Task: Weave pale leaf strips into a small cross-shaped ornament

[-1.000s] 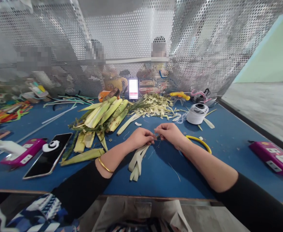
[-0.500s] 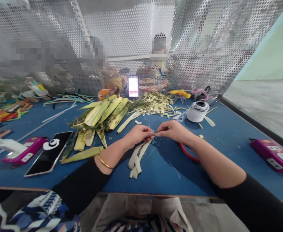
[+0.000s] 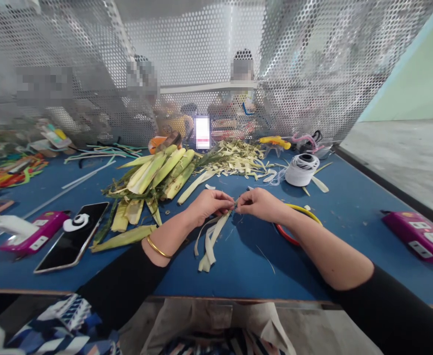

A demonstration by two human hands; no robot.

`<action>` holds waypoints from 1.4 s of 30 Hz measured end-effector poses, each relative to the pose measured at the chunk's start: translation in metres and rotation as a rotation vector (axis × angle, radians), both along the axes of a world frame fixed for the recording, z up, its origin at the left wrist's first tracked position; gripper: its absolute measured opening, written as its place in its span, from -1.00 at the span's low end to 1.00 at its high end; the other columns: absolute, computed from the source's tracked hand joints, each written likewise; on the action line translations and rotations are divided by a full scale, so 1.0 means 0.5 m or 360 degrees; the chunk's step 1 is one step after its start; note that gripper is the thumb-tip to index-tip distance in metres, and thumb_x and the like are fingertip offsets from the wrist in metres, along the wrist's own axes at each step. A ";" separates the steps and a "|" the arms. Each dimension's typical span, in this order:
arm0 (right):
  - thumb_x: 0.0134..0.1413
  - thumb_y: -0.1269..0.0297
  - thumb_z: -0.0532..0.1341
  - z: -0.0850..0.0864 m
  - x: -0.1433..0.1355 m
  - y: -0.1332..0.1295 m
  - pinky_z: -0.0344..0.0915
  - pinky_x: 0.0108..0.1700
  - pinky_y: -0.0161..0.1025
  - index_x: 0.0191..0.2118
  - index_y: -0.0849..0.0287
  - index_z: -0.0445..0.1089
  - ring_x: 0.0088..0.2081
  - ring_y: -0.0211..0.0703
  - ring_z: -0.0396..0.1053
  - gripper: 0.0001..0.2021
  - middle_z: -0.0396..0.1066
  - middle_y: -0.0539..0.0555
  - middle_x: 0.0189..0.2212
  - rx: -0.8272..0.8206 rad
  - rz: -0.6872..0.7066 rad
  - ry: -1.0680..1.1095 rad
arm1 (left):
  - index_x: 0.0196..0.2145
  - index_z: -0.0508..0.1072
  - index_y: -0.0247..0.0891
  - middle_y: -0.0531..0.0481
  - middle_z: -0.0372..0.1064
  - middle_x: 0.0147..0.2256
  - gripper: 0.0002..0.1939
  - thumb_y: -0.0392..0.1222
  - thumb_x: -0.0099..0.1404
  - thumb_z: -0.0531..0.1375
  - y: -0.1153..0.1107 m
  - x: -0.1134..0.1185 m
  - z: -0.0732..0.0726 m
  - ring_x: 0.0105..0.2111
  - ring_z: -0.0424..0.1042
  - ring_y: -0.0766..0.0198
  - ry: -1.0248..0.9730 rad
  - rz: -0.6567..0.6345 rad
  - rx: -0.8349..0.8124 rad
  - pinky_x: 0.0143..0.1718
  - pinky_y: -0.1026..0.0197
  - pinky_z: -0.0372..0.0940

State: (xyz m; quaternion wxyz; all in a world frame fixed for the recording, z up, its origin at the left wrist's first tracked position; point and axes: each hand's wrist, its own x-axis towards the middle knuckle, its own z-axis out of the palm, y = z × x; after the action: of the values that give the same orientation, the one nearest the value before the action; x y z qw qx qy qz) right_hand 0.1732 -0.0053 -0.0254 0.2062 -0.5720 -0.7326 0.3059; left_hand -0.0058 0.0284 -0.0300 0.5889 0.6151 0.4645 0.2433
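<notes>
My left hand (image 3: 212,206) pinches the upper ends of several pale corn husk strips (image 3: 209,246), whose loose ends trail down onto the blue table. Close beside it, my right hand (image 3: 256,203) is closed in a pinch at the same joined tip; what lies between its fingertips is too small to make out, though fine thread shows around it. Beneath my right wrist lies a ring, red at one part and yellow (image 3: 307,211) at another. A white thread spool (image 3: 301,170) stands beyond my right hand.
Corn husks (image 3: 161,172) are heaped left of my hands, with husk scraps (image 3: 238,158) behind. A phone (image 3: 74,239) and a purple power strip (image 3: 41,231) lie at left; another purple power strip (image 3: 419,234) is at right. A perforated screen (image 3: 194,54) closes the table's back.
My fingertips have drawn closer together at the strip ends, and my right hand has shifted slightly down and left. The yellow part of the ring now shows behind my right wrist.
</notes>
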 end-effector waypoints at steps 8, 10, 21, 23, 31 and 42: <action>-0.05 0.35 0.17 -0.009 -0.008 0.002 0.23 -0.44 -0.32 -0.37 0.18 0.37 -0.55 -0.31 0.32 -0.92 0.40 -0.04 -0.50 0.0054 -0.0134 0.0425 | -0.46 0.51 -0.30 0.07 0.40 -0.56 -0.91 -0.30 -0.01 0.32 0.003 -0.005 0.001 -0.58 0.30 0.43 0.0013 -0.0018 0.0024 -0.56 0.37 0.15; -0.05 0.43 0.13 -0.016 -0.014 0.005 0.32 -0.41 -0.30 -0.24 0.17 0.30 -0.55 -0.33 0.38 -0.82 0.45 0.02 -0.33 0.0053 -0.0230 0.0753 | -0.47 0.49 -0.30 0.07 0.40 -0.55 -0.90 -0.29 -0.01 0.32 0.001 -0.005 0.002 -0.57 0.31 0.42 0.0010 -0.0017 0.0058 -0.57 0.37 0.15; -0.14 0.68 0.05 -0.033 -0.023 0.011 0.38 -0.32 -0.33 -0.29 0.16 0.28 -0.47 -0.28 0.48 -0.68 0.53 -0.02 -0.40 -0.0148 -0.0126 0.0669 | -0.47 0.51 -0.29 0.03 0.46 -0.52 -0.92 -0.29 -0.02 0.28 0.017 -0.007 -0.017 -0.52 0.38 0.35 0.0175 -0.0097 0.0490 -0.53 0.35 0.20; -0.14 0.69 0.06 -0.032 -0.024 0.009 0.37 -0.30 -0.35 -0.30 0.15 0.28 -0.45 -0.29 0.49 -0.69 0.53 -0.03 -0.41 -0.0094 -0.0109 0.0567 | -0.48 0.52 -0.29 0.01 0.48 -0.51 -0.93 -0.28 -0.02 0.27 0.020 -0.009 -0.019 -0.47 0.42 0.31 0.0244 -0.0124 0.0658 -0.45 0.33 0.25; -0.06 0.57 0.16 -0.035 -0.027 0.006 0.27 -0.36 -0.37 -0.31 0.13 0.31 -0.42 -0.24 0.48 -0.80 0.50 -0.06 -0.49 0.0157 -0.0137 0.0177 | -0.42 0.55 -0.23 0.02 0.53 -0.43 -0.88 -0.33 0.07 0.20 0.002 -0.008 -0.001 -0.37 0.48 0.26 0.0609 -0.0160 0.1110 -0.32 0.31 0.27; -0.04 0.55 0.16 -0.032 -0.032 0.001 0.24 -0.35 -0.35 -0.32 0.15 0.38 -0.44 -0.23 0.46 -0.82 0.48 -0.04 -0.52 0.0200 -0.0160 0.0133 | -0.34 0.57 -0.20 -0.07 0.53 -0.37 -0.82 -0.22 0.22 0.14 -0.015 0.005 0.000 -0.31 0.46 0.15 0.1096 -0.0169 0.1485 -0.33 0.24 0.19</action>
State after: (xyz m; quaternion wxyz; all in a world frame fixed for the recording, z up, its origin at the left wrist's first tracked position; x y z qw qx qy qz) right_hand 0.1571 -0.0049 -0.0414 0.2871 -0.5807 -0.7115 0.2721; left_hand -0.0035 0.0211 -0.0300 0.0820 0.8757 0.4412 0.1784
